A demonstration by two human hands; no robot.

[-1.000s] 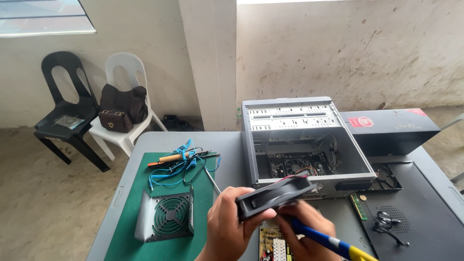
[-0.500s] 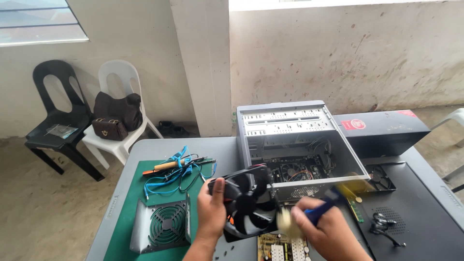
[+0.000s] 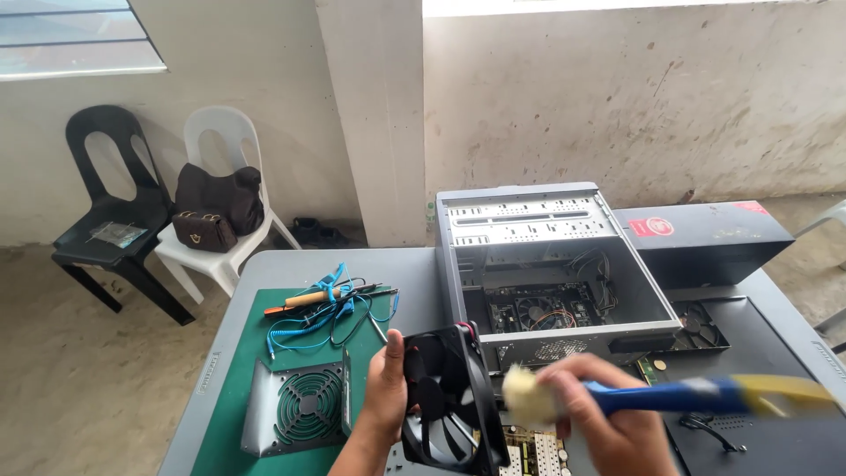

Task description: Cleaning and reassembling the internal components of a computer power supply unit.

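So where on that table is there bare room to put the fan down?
Bare grey table runs behind the green mat, left of the open computer case. The mat is mostly covered by cables and a metal fan grille. Crowded: around the circuit board under both hands.

black fan (image 3: 449,401), blue-and-yellow brush (image 3: 687,397), green mat (image 3: 264,370), grey table (image 3: 291,264)
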